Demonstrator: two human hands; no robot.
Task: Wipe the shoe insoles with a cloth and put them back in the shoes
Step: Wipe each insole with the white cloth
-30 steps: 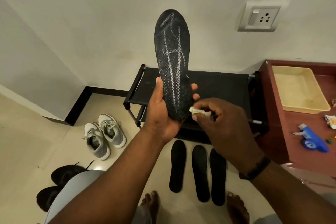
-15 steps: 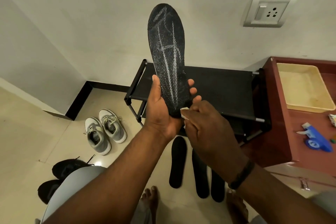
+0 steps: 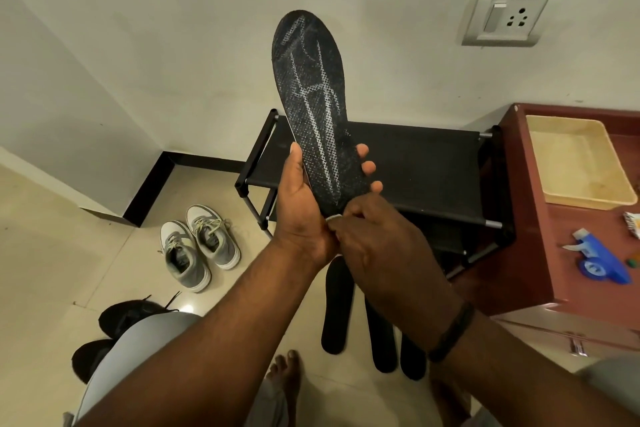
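Note:
My left hand (image 3: 304, 204) grips the heel end of a black mesh-patterned insole (image 3: 311, 94), held upright in front of the wall. At that heel my right hand (image 3: 377, 246) pinches a small white cloth (image 3: 333, 218), mostly hidden under its fingers, against the insole's bottom edge. Three more black insoles (image 3: 337, 315) lie side by side on the floor below my arms. A pair of grey sneakers (image 3: 197, 250) stands on the floor at the left, and a pair of black shoes (image 3: 121, 319) sits nearer me, partly hidden by my knee.
A black shoe rack (image 3: 415, 163) stands against the wall behind the insole. To the right is a red-brown cabinet (image 3: 533, 253) with a beige tray (image 3: 575, 163) and a blue tool (image 3: 599, 260) on it. My bare feet (image 3: 284, 378) are on the tiled floor.
My right hand with the cloth has slid left and down, from beside the heel to under its bottom edge. The insole's top has tilted slightly left.

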